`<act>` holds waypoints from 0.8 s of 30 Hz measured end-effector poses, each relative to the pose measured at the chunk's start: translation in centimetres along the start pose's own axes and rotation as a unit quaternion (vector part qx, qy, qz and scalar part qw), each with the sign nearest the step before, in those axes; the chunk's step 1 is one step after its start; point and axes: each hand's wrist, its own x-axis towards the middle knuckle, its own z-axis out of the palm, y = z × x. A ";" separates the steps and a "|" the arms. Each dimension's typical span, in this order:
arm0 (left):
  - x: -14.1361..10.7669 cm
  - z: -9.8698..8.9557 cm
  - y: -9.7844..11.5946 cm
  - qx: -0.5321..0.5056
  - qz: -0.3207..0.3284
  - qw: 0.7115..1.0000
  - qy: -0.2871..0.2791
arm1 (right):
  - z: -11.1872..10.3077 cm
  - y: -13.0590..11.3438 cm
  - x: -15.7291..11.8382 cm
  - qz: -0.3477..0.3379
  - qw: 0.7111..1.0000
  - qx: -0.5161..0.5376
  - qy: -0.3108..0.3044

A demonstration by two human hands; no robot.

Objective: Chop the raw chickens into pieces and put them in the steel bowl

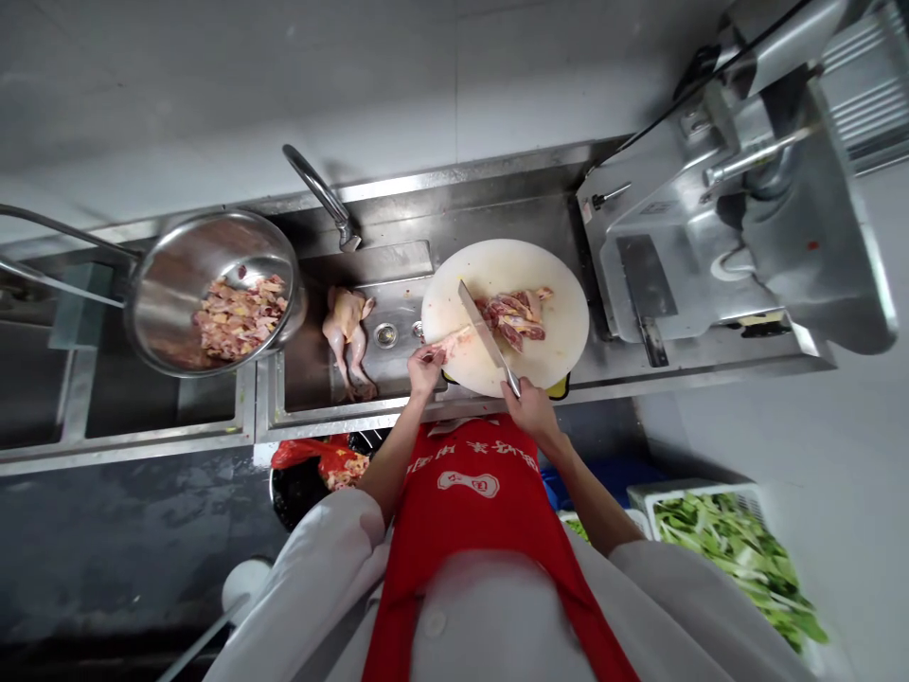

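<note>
On a round white cutting board point(561, 350) lies a heap of cut raw poultry meat point(517, 317). My right hand point(529, 407) grips the handle of a kitchen knife point(479, 322), whose blade slants up and left over the board, left of the heap. At the board's left edge, my left hand point(426, 367) is closed on the end of a pale strip of raw poultry point(458, 339). The strip's other end reaches toward the blade; whether they touch I cannot tell. A whole plucked bird point(347, 327) rests in the sink to the left.
A steel pot point(163, 294) of chopped meat stands left, and a faucet point(319, 185) rises behind the sink point(305, 379). Right, a cleaver point(646, 279) lies beside a slicing machine point(816, 218). Below are a red bag point(305, 453) and a crate of leafy greens point(739, 549).
</note>
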 end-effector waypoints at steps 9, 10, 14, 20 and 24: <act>0.2 -0.4 -1.4 -0.022 -0.002 0.999 0.038 | 1.1 -4.9 3.5 -0.031 0.999 -0.017 -0.039; 0.3 -0.4 -1.4 -0.020 0.004 0.999 0.038 | 0.6 -5.0 3.6 -0.032 0.999 -0.017 -0.037; 0.4 -0.5 -1.7 -0.020 0.006 0.999 0.043 | -2.5 -5.6 3.7 -0.062 0.996 0.021 0.055; 0.2 -0.5 -1.7 -0.035 -0.001 0.999 0.035 | 0.0 -7.5 4.5 -0.026 0.998 0.041 0.050; 0.3 -0.7 -1.3 -0.024 0.005 1.000 0.019 | 2.7 -6.5 6.1 -0.008 0.999 -0.002 -0.040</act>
